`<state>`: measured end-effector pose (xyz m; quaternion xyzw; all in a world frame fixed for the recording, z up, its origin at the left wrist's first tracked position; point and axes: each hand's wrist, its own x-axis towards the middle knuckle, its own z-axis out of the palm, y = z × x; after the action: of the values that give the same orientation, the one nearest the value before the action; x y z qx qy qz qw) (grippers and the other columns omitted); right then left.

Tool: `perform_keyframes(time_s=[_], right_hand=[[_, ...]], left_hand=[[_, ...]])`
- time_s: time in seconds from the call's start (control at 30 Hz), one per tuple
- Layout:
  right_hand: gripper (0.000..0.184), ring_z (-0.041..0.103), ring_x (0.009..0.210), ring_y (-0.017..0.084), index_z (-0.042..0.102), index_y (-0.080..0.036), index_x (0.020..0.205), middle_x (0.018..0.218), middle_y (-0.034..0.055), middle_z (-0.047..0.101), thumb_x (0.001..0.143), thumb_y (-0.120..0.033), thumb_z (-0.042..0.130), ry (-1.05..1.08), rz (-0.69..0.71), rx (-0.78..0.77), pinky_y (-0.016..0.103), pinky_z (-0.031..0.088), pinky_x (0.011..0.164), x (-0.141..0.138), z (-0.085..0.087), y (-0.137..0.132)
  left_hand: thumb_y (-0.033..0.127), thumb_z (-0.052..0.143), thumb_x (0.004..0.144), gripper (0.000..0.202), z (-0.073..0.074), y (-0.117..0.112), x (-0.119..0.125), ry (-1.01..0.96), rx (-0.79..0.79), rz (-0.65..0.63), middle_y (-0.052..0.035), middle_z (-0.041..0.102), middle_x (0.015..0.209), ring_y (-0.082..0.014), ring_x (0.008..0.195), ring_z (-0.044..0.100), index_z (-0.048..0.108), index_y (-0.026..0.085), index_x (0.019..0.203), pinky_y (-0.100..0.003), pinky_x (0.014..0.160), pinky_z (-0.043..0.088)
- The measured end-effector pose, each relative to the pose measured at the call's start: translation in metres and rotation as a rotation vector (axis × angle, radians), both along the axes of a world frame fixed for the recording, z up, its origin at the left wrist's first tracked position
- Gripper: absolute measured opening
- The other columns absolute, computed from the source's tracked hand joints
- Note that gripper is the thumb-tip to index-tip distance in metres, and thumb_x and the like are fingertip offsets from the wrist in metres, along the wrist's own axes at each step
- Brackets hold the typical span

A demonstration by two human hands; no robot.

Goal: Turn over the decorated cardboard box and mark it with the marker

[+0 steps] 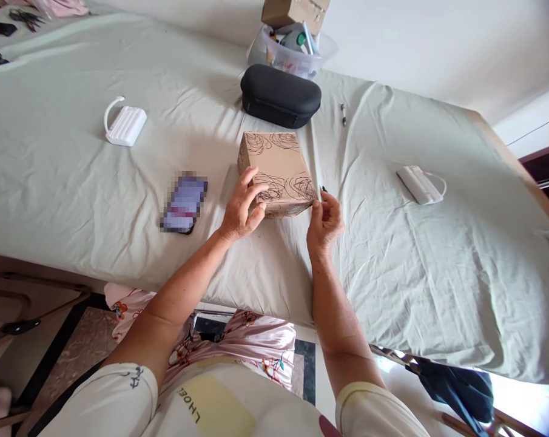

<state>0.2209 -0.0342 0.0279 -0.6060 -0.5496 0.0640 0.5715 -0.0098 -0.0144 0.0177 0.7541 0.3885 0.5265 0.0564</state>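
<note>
Cardboard box [281,159] is sitting on the cloth-covered table [438,273], directly in front of the person. Dark looping scribbles are covering the corners of its top face; the middle of that face is showing plain brown. Left hand [243,209] is resting on the box's near-left part, fingers spread and loosely bent, steadying rather than gripping. Right hand [326,221] is standing at the near-right corner, fingers curling closed around a dark pen [324,189]; only one end is showing, and the hand is hiding the rest.

Phone [184,203] is lying left of the box, its screen appearing pixelated. Black case [281,96] is lying just beyond the box; a small dark stick [344,115] is lying to the right of the case. Behind the case, a clear tub [292,60] is holding assorted items, with a brown carton [296,13] sitting above. White devices with looped cables are lying farther out, one at left [126,126], one at right [420,185].
</note>
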Motion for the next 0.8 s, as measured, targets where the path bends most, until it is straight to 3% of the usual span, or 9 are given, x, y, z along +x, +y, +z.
perform_keyframes(time_s=[0.1,0.2,0.33,0.47,0.63,0.8], right_hand=[[0.036,0.057,0.066,0.013,0.069,-0.022,0.103,0.079,-0.0013,0.065,0.100,-0.057,0.057,0.052,0.019,-0.026,0.029,0.050,0.068,-0.002,-0.002,0.001],[0.033,0.059,0.066,0.013,0.065,-0.022,0.091,0.076,-0.0015,0.067,0.097,-0.054,0.059,0.039,0.033,-0.082,0.029,0.050,0.068,-0.002,-0.002,0.002],[0.028,0.064,0.070,0.015,0.064,-0.023,0.089,0.077,-0.0016,0.069,0.094,-0.050,0.061,0.020,0.072,-0.161,0.030,0.052,0.072,0.001,-0.003,0.004],[0.023,0.064,0.072,0.015,0.063,-0.024,0.089,0.080,-0.0013,0.071,0.093,-0.047,0.062,-0.018,0.105,-0.205,0.032,0.052,0.074,0.008,-0.005,0.006],[0.019,0.065,0.083,0.020,0.062,-0.024,0.085,0.085,0.0021,0.071,0.091,-0.042,0.062,-0.136,0.171,-0.285,0.037,0.054,0.084,0.016,-0.006,0.010],[0.012,0.064,0.099,0.027,0.062,-0.025,0.078,0.095,0.0079,0.072,0.085,-0.035,0.063,-0.350,0.211,-0.395,0.046,0.050,0.099,0.017,-0.011,0.012]], left_hand=[[0.060,0.046,0.108,0.052,-0.003,0.000,0.001,-0.101,-0.041,0.019,-0.0211,0.045,0.166,-0.0352,0.158,0.045,0.048,0.023,0.145,-0.056,0.127,0.044],[0.060,0.053,0.105,0.058,-0.006,0.000,0.003,-0.214,-0.136,0.043,-0.0197,0.055,0.153,-0.0314,0.147,0.056,0.043,0.023,0.149,-0.046,0.115,0.057],[0.061,0.059,0.103,0.052,-0.008,0.003,0.002,-0.275,-0.273,0.093,-0.0146,0.065,0.132,-0.0268,0.127,0.067,0.050,0.023,0.137,-0.037,0.094,0.066],[0.057,0.070,0.097,0.045,-0.007,0.009,-0.004,-0.281,-0.359,0.044,-0.0118,0.067,0.123,-0.0254,0.119,0.070,0.057,0.022,0.123,-0.037,0.090,0.067],[0.038,0.086,0.087,0.034,-0.004,0.010,-0.011,-0.147,-0.498,0.115,-0.0071,0.068,0.108,-0.0234,0.103,0.071,0.058,0.022,0.098,-0.038,0.087,0.064],[0.032,0.083,0.091,0.024,0.006,0.003,-0.010,0.123,-0.590,0.233,-0.0084,0.073,0.105,-0.0280,0.107,0.071,0.063,0.021,0.098,-0.042,0.096,0.056]])
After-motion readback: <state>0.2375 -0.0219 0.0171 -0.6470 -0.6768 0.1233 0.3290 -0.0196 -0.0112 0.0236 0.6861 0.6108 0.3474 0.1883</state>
